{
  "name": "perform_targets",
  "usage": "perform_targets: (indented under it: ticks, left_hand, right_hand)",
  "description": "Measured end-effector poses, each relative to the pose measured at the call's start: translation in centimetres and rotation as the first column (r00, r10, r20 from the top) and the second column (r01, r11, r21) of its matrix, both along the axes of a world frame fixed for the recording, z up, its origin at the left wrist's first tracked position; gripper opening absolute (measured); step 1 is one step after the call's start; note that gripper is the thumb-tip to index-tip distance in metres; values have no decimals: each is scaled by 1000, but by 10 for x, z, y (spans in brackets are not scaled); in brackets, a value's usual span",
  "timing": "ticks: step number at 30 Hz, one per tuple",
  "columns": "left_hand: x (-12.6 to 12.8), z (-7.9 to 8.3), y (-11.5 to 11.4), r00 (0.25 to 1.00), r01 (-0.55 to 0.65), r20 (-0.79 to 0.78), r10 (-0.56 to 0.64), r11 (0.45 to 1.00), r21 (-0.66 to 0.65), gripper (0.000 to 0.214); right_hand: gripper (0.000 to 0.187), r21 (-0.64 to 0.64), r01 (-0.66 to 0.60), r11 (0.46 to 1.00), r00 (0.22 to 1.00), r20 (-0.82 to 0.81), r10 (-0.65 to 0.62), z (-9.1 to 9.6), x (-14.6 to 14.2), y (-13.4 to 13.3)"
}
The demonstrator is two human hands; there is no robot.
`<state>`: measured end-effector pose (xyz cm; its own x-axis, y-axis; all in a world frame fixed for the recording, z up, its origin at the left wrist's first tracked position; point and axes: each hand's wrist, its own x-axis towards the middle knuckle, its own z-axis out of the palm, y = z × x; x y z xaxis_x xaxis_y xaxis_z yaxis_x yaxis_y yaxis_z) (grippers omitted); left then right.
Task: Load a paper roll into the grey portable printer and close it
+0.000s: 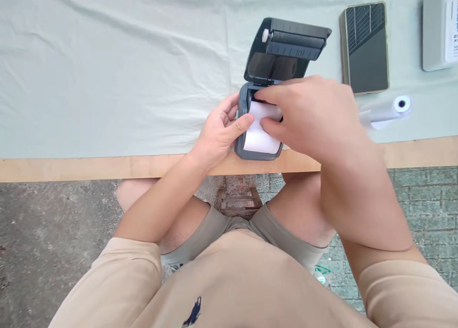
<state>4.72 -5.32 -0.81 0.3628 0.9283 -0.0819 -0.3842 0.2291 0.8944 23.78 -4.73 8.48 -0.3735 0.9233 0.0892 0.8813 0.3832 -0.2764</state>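
A small grey receipt printer (242,109) sits at the table's front edge with its black lid (289,44) swung up and back. A white strip of paper (258,137) lies over its body, coming out of the roll bay. My left hand (220,130) grips the printer's left side, thumb resting on the paper's edge. My right hand (309,113) covers the printer's right side, its fingers pinched on the paper near the bay. The roll inside is hidden by my fingers.
A dark phone-like device (365,46) lies to the right of the lid. A spare white paper roll (388,109) rests below it. A grey box (440,27) stands at the far right. Pale cloth (107,70) covers the table, with a bare wooden edge (71,167).
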Motion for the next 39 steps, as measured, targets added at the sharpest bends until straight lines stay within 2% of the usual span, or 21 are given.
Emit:
perform_targets:
  ticks: [3, 5, 7, 9, 12, 16, 19, 23, 25, 28, 30, 32, 33, 36, 37, 38, 39]
  left_hand:
    - [-1, 5, 0, 1000, 4, 0, -4, 1000, -19, 58]
    - [-2, 7, 0, 1000, 2, 10, -2, 999, -43, 55]
    - [-3, 9, 0, 1000, -2, 25, 4, 997, -75, 54]
    - [-4, 9, 0, 999, -5, 32, 9, 996, -94, 53]
    - [-5, 7, 1, 999, 4, 34, -1, 995, -96, 54]
    - [-7, 4, 2, 999, 10, 42, -6, 996, -89, 56]
    - [-6, 5, 2, 1000, 6, 13, -5, 998, -64, 57]
    - [-3, 11, 1, 1000, -23, -5, 22, 999, -41, 51]
    - [-1, 13, 2, 999, -40, -1, 40, 998, -42, 47]
    - [1, 12, 2, 999, -50, -8, 50, 999, -16, 47]
    - [1, 11, 2, 998, -50, -25, 50, 999, 4, 50]
    - [1, 10, 2, 998, -50, -34, 50, 999, 14, 52]
    - [0, 9, 2, 998, -50, -31, 51, 999, 15, 52]
    - [-1, 7, 3, 999, -42, 6, 42, 999, 13, 45]
    - [-1, 7, 3, 999, -34, 26, 33, 999, 11, 43]
    - [-1, 7, 4, 999, -25, 43, 25, 1000, 8, 42]
    - [-1, 7, 4, 998, -19, 62, 19, 1000, 5, 42]
  right_hand:
    - [5, -91, -73, 993, 982, -178, 56, 18, 4, -6]
    - [16, -174, -88, 981, 930, -366, 19, 30, 13, -17]
    - [26, -199, -18, 980, 860, -504, -87, 35, 27, -27]
    - [35, -141, 72, 987, 803, -579, -141, 29, 41, -34]
    - [44, -54, 99, 994, 808, -579, -112, 6, 60, -37]
    - [34, -70, 1, 998, 803, -594, -43, -29, 72, -42]
    - [33, -135, 7, 991, 798, -597, -87, -45, 78, -49]
    - [42, -80, 96, 992, 812, -570, -125, -55, 85, -51]
    - [40, -55, 119, 991, 803, -582, -128, -60, 86, -48]
    - [31, -113, 138, 984, 768, -615, -178, -69, 85, -43]
    - [27, -178, 171, 969, 779, -577, -244, -72, 82, -41]
    - [31, -219, 218, 951, 808, -506, -302, -69, 78, -42]
    - [40, -225, 233, 946, 813, -489, -316, -64, 76, -45]
    - [68, -144, 254, 956, 759, -583, -290, -40, 72, -57]
    - [63, -51, 289, 956, 721, -646, -253, -31, 74, -61]
    - [50, 82, 368, 926, 680, -703, -208, -24, 79, -65]
    - [36, 253, 484, 838, 640, -755, -142, -18, 87, -67]
